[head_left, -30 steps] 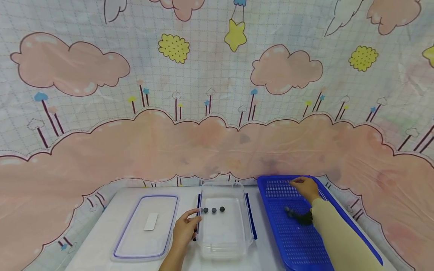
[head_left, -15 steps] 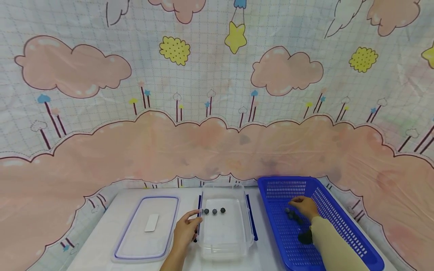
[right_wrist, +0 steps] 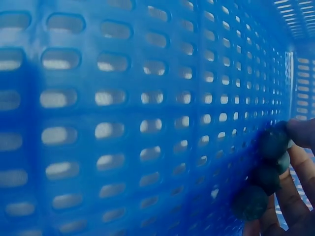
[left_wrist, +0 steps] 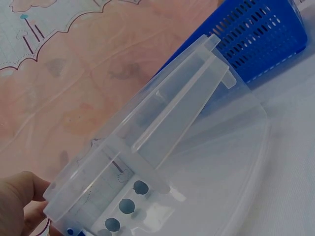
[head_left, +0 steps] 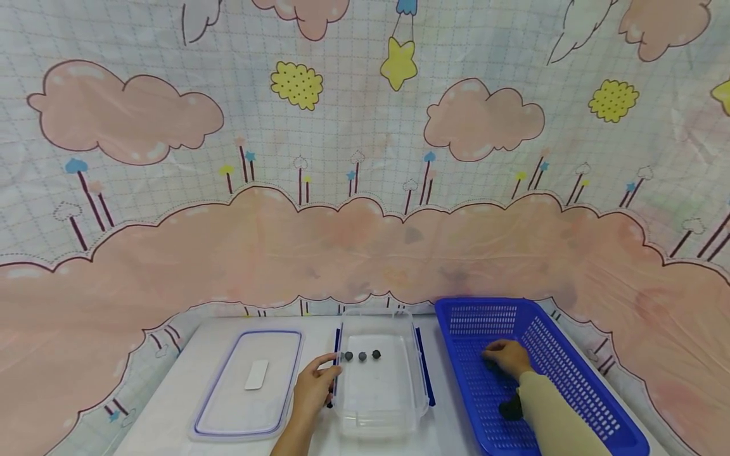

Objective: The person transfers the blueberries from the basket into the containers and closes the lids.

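On wht desk (head_left: 168,405), L grip (head_left: 310,387) holds clr box (head_left: 379,387) by side; R grip (head_left: 511,356) in blue basket (head_left: 481,411) touches dk balls (right_wrist: 250,202), closure unclear.

On my table (head_left: 177,396), the lid (head_left: 242,411) lies left, the storage container (head_left: 382,392) in the middle and the basket (head_left: 595,380) right. A card (head_left: 256,375) sits within the lid's outline. Three balls (head_left: 362,356) form a left-to-right row in the container's far half. My left hand (head_left: 312,386) is at its left wall; my right hand (head_left: 507,358) is inside the basket, beside more balls (right_wrist: 250,202). A cloth backdrop (head_left: 365,250) hangs behind everything.
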A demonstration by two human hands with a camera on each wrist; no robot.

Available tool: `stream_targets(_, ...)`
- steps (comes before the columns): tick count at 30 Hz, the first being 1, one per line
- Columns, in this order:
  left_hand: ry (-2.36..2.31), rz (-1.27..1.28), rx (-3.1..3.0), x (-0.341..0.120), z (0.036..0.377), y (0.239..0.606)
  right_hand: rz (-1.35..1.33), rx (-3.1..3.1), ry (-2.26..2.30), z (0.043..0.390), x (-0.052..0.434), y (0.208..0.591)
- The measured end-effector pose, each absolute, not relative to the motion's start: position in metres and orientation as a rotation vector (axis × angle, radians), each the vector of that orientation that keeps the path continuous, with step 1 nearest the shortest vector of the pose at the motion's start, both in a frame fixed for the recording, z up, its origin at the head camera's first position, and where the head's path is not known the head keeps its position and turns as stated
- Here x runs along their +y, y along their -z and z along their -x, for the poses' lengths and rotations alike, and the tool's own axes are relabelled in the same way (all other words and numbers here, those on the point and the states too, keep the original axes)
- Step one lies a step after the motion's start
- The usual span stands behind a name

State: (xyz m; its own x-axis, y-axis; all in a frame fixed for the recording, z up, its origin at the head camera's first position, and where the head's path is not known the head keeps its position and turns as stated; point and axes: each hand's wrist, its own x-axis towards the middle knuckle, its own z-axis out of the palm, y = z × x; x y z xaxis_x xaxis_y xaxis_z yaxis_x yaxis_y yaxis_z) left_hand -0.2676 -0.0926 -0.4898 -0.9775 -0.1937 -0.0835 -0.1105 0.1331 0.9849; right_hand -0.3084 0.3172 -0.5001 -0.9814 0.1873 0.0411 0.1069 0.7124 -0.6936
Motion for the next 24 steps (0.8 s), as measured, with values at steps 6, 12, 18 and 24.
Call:
stream_targets(6,1.993,-0.314,-2.323,-0.0925,0.2683,0.4908,0.223,-2.821,-1.09,0.3062,0.3139,0.4969)
stream_targets(12,1.982,-0.313,-2.329,-0.0928,0.2685,0.4912,0.233,-2.838,-1.093,0.3073,0.3138,0.4961)
stream_targets(18,1.981,-0.331,-2.335,-0.0928,0.2681,0.4915,0.242,-2.835,-1.108,0.3093,0.3137,0.4951)
stream_targets(24,1.988,-0.33,-2.334,-0.0925,0.2677,0.4907,0.218,-2.808,-1.159,0.3123,0.3121,0.4906)
